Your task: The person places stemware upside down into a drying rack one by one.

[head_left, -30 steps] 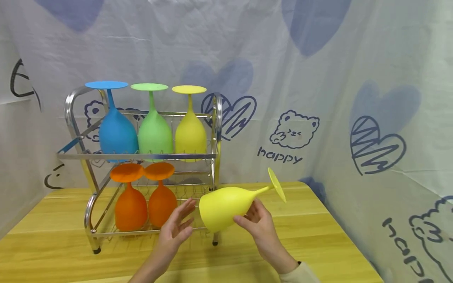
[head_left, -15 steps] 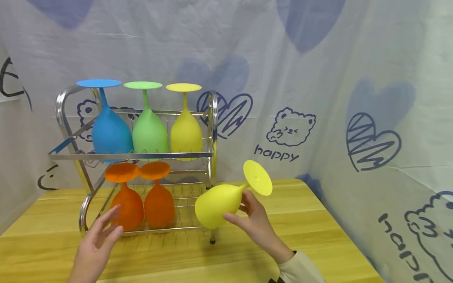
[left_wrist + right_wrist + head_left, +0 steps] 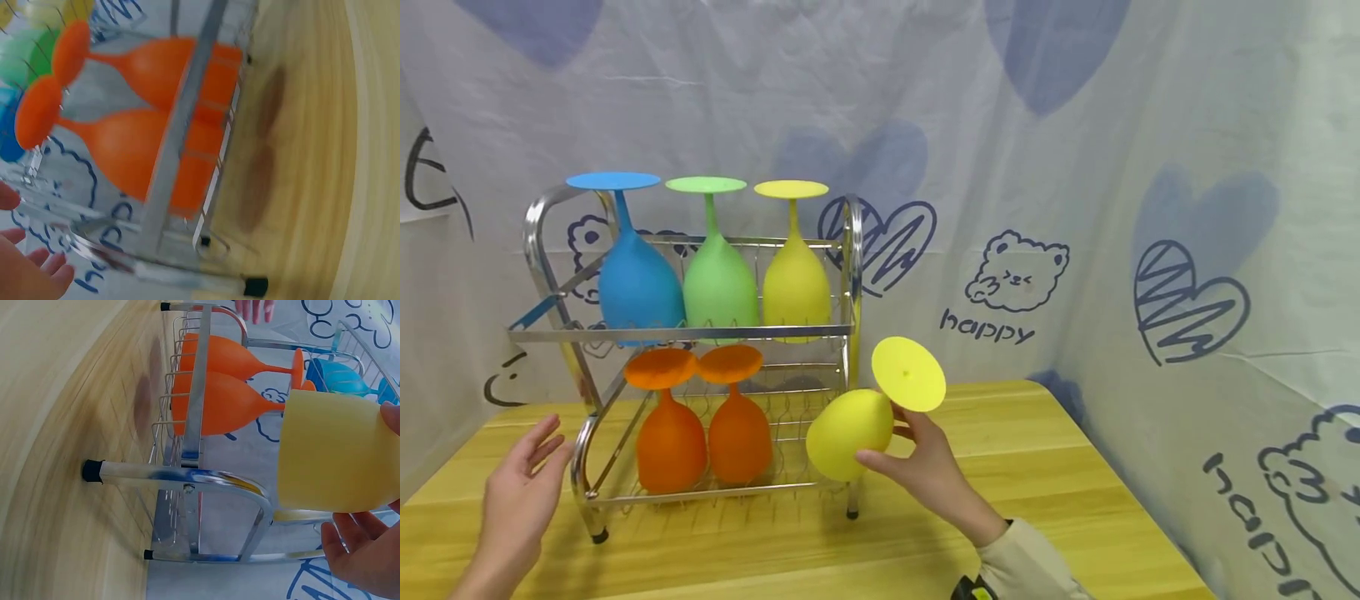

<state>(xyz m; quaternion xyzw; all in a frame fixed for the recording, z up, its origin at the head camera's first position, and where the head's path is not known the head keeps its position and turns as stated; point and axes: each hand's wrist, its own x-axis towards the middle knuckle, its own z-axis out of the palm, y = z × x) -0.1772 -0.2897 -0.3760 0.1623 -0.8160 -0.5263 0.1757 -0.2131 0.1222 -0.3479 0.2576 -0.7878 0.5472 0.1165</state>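
My right hand (image 3: pixel 928 471) grips a yellow plastic wine glass (image 3: pixel 848 433) by the bowl near the stem. It is tilted, foot up to the right and mouth toward the lower tier's right end. In the right wrist view the glass (image 3: pixel 337 450) overlaps part of the rack, fingers curled beneath it. My left hand (image 3: pixel 523 492) is empty beside the left end of the metal two-tier rack (image 3: pixel 685 333), fingers loosely bent. Two orange wine glasses (image 3: pixel 672 446) stand upside down on the lower tier, left and middle.
Upside down on the upper tier stand a blue wine glass (image 3: pixel 636 283), a green one (image 3: pixel 721 283) and another yellow one (image 3: pixel 797 287). The rack's feet rest on a wooden table (image 3: pixel 1037 500). Printed white cloth (image 3: pixel 970 167) hangs behind and at the sides.
My left hand has moved away from the yellow wine glass, leftward past the rack's left end. My right hand has shifted slightly left, turning the glass so its foot faces more toward me.
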